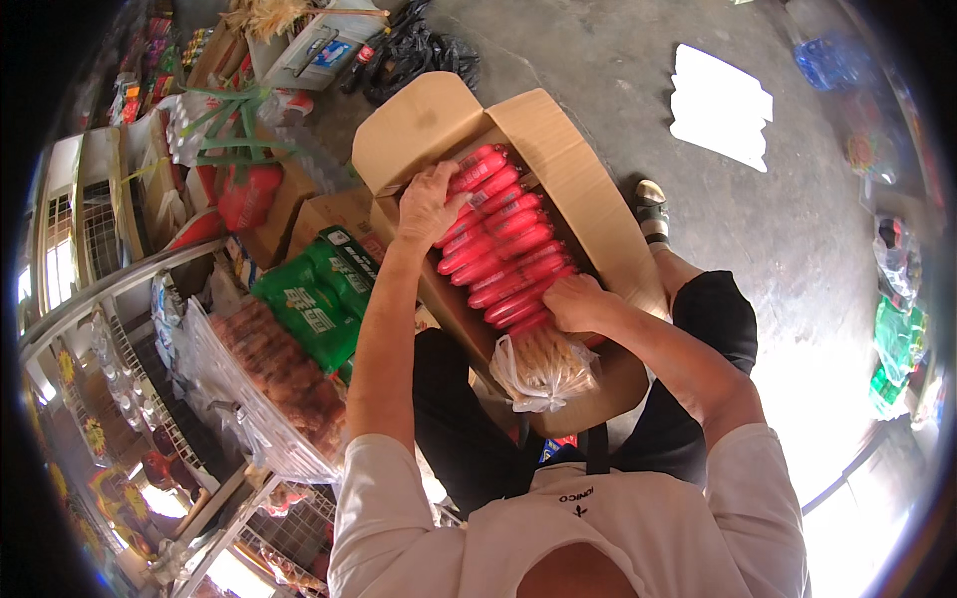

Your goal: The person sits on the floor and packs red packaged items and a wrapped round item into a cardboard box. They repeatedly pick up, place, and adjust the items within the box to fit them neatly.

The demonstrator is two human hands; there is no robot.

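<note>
Between my knees stands an open cardboard box [558,149] with its flaps raised. In it lies a row of red-wrapped sausages [505,234], packed side by side. My left hand [429,206] grips the far left end of the row, its thumb resting across the red wrappers. At the near right end, my right hand [578,302] is curled against the sausages, with its fingertips partly hidden. Just below it, a knotted clear plastic bag of thin tan sticks [543,371] sits in the near end of the box.
To the left are green packages [319,296], a clear-wrapped pack of brown items [279,369] and wire shelving [150,409]. A black plastic bag [419,55] lies beyond the box. A white sheet [720,105] is on the grey floor to the right.
</note>
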